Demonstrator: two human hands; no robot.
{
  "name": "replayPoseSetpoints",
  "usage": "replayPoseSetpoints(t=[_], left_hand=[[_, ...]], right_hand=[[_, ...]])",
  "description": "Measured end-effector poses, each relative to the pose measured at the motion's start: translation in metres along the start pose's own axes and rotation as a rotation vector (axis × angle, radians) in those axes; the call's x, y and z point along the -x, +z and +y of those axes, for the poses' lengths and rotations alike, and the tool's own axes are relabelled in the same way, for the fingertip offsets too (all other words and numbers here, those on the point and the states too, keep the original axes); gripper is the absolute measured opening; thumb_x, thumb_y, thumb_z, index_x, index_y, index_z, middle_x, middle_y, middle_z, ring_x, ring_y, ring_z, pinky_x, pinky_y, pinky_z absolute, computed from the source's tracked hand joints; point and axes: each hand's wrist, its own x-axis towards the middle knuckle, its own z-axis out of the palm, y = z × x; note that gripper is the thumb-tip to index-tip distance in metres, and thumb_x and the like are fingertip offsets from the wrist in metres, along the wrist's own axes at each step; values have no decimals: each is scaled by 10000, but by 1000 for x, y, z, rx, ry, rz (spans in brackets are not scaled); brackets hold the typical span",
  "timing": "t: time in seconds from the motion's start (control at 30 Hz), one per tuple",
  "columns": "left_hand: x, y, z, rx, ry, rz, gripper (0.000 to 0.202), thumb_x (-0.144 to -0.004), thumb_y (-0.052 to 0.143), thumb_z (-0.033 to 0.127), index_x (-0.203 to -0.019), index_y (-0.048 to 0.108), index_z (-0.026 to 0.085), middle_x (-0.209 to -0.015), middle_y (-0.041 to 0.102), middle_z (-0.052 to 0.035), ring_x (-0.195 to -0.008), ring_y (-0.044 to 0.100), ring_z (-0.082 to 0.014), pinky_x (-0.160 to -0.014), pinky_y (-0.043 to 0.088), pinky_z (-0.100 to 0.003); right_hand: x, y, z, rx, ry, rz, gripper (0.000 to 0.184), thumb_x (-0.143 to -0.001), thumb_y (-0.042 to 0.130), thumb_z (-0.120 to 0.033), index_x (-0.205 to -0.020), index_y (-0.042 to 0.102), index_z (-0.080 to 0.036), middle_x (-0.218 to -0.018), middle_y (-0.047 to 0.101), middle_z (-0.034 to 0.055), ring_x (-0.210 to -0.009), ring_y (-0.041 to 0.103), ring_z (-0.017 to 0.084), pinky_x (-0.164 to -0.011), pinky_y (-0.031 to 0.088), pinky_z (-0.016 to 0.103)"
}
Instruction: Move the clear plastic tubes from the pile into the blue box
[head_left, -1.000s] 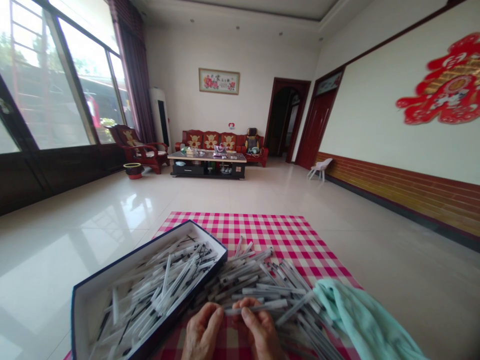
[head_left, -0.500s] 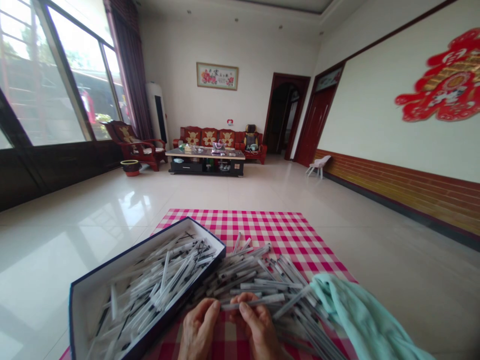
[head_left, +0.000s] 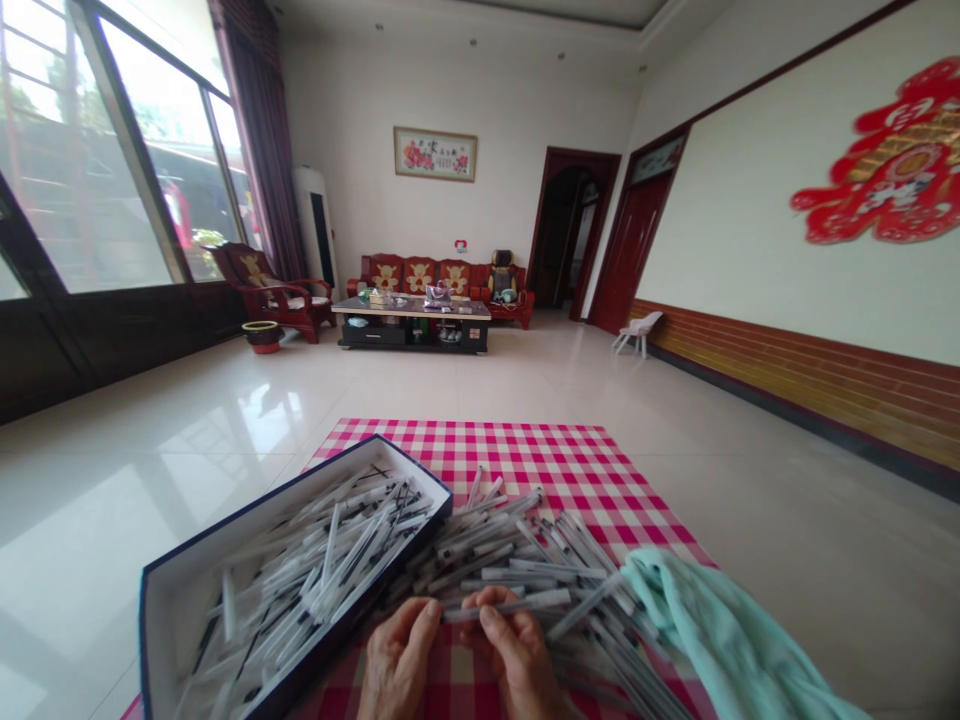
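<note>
Both hands are at the bottom middle of the head view. My right hand pinches a pen with a pale translucent barrel between thumb and fingers. It lies nearly level and points right. My left hand is closed at the pen's left end, thumb against the fingers; its tip is hidden there. Just beyond the hands lies a loose pile of similar pens, several with dark ends. To the left, a shallow box with a white inside and dark blue edge holds many pale tubes and thin dark refills.
A pink-and-white checked cloth covers the table under the box and pile. A mint-green cloth lies at its right edge. Farther off stand a low coffee table, a red wooden sofa and a small pale chair.
</note>
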Motion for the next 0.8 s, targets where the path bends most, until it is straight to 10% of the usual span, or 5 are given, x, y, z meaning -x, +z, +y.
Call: replayPoseSetpoints(t=[0.4,0.8], left_hand=[[-3,-4,-9,-99,35,-61,501,-818,450,582,-512,372,194,-517,268,65,-499,290,-86,-466,252,-207],[-4,-9,1,-79,131,92,414,-802,524,531,-610,578,169,-524,435,49,-513,414,-100,-496,352,-192]], right_hand=[[0,1,1,16,-5,29,224,-707,760,-328,-848,648,-195,-851,709,35,-729,641,184,-719,492,336],[1,7,-9,-179,9,100,265,-694,779,-286,-889,634,-182,-915,731,49,-751,695,202,-674,538,325]])
